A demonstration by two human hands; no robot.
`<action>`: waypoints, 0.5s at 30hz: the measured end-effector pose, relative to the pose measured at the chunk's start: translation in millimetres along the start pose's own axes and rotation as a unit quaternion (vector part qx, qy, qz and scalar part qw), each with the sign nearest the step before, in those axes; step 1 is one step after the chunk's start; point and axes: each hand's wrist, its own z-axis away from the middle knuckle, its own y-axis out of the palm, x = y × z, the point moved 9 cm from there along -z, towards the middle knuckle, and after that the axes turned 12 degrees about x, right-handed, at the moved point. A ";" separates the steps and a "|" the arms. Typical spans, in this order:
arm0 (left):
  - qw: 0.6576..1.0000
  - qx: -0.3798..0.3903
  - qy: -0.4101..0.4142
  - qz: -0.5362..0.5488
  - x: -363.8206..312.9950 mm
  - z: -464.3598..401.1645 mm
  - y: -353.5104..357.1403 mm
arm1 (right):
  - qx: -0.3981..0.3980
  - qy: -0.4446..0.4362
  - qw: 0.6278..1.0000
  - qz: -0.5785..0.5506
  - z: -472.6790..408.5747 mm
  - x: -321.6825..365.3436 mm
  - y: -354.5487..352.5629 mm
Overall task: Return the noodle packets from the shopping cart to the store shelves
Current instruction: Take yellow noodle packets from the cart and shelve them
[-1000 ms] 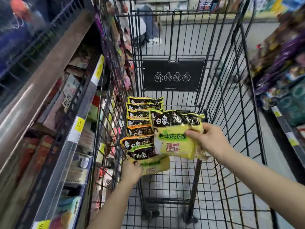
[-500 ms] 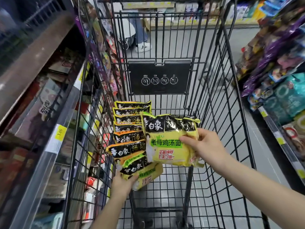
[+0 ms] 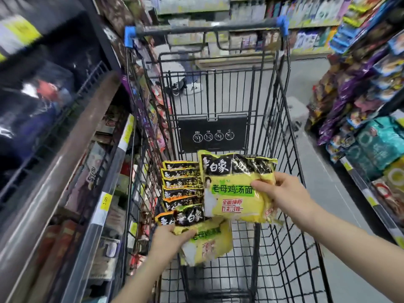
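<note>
Right hand: the right hand (image 3: 282, 193) held one yellow noodle packet (image 3: 234, 189) up over the cart, thumb across the front by the green label, fingers wrapped round the packet's right edge.
Held packet: upright, face toward the camera, black band at the top, above the cart floor and touching no wire that I could see.
Left hand: the left hand (image 3: 172, 239) gripped a second packet (image 3: 207, 239) low in the cart, thumb on top of its near-left corner, other fingers hidden beneath it.
Second packet: tilted, lower right end hanging down, partly under the held packet.
Stack: a row of more packets (image 3: 181, 186) stood on edge against the cart's left wall, overlapping one behind another; exact count unclear.
Cart: black wire shopping cart (image 3: 290, 237), blue-capped handle at the far end, a black placard (image 3: 213, 133) with round icons on the far panel.
Left shelves: store shelves (image 3: 65, 171) just beside the cart on the left, yellow price tag (image 3: 106, 201) on the rail; goods there blurred.
Right shelves: snack bags (image 3: 371, 119) in purple and teal, well apart from the cart across the aisle.
Background: someone's shoes (image 3: 190, 87) on the floor beyond the cart.
</note>
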 end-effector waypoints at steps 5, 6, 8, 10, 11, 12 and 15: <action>0.995 0.058 0.069 0.044 -87.9 35.9 -35.6 | -0.057 -0.014 0.998 -0.009 37.6 58.9 -48.5; 0.994 0.056 0.085 0.050 -105.7 42.7 -45.6 | -0.066 -0.021 0.998 -0.012 45.8 72.7 -59.2; 0.990 0.049 0.116 0.056 -147.7 62.0 -62.6 | -0.083 -0.039 0.996 -0.017 63.8 101.9 -79.4; 0.983 0.058 0.160 0.065 -191.9 79.2 -75.7 | -0.094 -0.065 0.993 -0.024 83.1 133.3 -98.3; 0.981 0.065 0.171 0.065 -211.9 88.9 -80.6 | -0.097 -0.078 0.992 -0.026 94.1 149.4 -106.0; 0.978 0.072 0.186 0.065 -231.7 97.5 -85.5 | -0.101 -0.091 0.990 -0.028 104.3 163.8 -114.5; 0.968 0.077 0.236 0.046 -293.4 133.0 -95.5 | -0.121 -0.127 0.984 -0.034 142.5 206.2 -138.2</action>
